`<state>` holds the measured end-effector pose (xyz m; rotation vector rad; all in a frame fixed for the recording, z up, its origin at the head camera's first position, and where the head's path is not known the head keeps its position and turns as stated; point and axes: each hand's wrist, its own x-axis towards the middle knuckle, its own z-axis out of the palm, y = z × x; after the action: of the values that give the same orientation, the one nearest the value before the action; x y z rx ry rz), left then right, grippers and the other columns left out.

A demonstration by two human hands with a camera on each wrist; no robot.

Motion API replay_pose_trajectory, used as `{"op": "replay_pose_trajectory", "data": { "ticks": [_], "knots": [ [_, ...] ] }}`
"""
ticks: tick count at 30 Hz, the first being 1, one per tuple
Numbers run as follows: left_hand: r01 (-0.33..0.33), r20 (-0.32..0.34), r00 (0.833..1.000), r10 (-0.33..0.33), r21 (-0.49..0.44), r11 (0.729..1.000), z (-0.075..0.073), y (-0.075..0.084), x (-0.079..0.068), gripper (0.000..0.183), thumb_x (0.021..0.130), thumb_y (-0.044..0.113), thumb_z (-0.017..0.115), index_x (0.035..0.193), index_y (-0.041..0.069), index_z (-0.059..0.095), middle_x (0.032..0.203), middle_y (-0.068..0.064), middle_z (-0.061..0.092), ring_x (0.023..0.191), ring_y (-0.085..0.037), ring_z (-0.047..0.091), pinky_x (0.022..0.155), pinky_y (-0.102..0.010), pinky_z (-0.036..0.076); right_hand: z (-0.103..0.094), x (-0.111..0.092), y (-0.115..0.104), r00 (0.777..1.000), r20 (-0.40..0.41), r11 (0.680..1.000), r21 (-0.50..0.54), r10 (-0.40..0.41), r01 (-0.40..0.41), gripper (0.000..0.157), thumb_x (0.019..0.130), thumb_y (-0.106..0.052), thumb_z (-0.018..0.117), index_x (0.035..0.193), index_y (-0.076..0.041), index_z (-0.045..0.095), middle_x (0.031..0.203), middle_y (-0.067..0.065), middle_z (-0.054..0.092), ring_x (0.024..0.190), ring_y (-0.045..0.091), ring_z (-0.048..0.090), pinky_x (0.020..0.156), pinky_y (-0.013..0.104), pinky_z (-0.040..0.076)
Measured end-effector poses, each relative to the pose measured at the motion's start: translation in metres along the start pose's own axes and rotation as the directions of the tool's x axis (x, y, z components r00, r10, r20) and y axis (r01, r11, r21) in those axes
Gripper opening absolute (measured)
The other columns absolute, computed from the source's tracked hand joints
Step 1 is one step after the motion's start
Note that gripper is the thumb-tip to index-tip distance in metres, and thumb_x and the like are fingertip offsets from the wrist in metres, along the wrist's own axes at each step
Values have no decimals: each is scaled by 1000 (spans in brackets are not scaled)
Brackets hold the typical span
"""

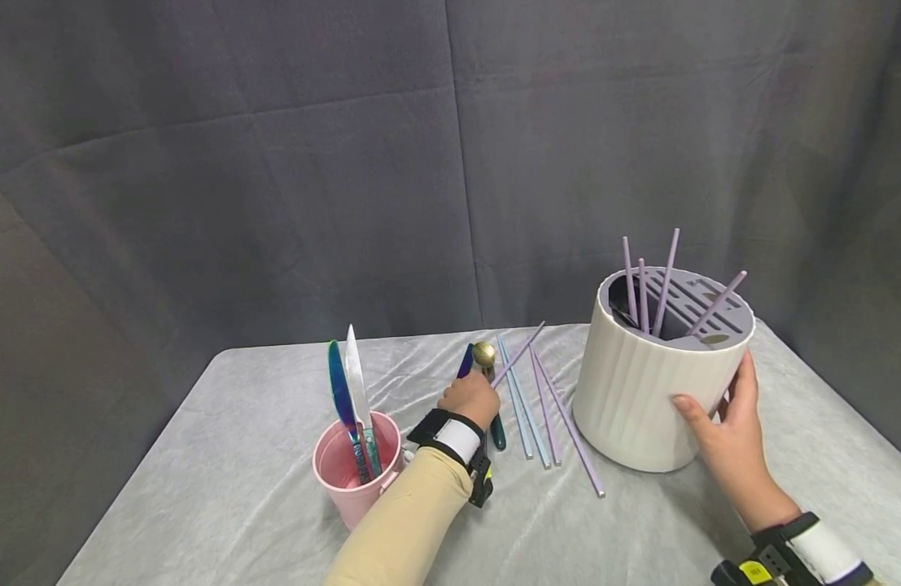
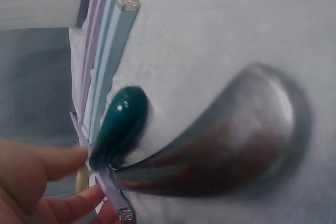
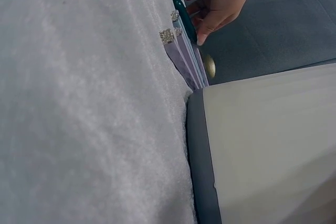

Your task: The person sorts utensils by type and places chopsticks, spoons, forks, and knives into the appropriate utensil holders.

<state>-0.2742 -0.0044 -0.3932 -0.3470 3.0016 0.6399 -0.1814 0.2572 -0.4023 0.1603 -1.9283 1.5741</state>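
In the head view my left hand pinches a purple chopstick, its far end pointing up and right. The left wrist view shows thumb and fingers at this chopstick, beside a dark green handle and a shiny metallic handle. A gold-bowled spoon and a dark blue blade lie just beyond the hand. On the right, my right hand holds the side of a white ribbed utensil holder, thumb across its front. Several purple chopsticks stand in its grey slotted top.
Two light blue chopsticks and two purple chopsticks lie on the grey cloth between the hands. Left of my forearm stands a pink bucket with two knives, blades up. A grey curtain hangs behind the table.
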Motion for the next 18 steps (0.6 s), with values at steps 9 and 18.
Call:
{"op": "replay_pose_trajectory", "data": {
  "ticks": [9, 18],
  "knots": [
    [6, -11, 1000, -6, 28, 1000, 3, 3, 1, 22, 90, 17, 63, 100, -1, 70, 106, -22, 67, 101, -37, 62, 88, -51, 45, -2, 0, 0, 1000, 1, 1000, -7, 5, -5, 87, 88, -5, 65, 156, -22, 13, 155, 4, 22, 139, 15, 24, 116, 40, 13],
    [-5, -50, 999, 9, 89, 996, 9, 7, 6, 18, 90, 8, 58, 101, 4, 72, 102, -14, 70, 95, -28, 66, 84, -45, 47, -2, 0, -1, 1000, 11, 1000, -1, 4, -4, 86, 89, -6, 64, 156, -24, 12, 156, 4, 20, 141, 15, 21, 116, 43, 10]
  ]
}}
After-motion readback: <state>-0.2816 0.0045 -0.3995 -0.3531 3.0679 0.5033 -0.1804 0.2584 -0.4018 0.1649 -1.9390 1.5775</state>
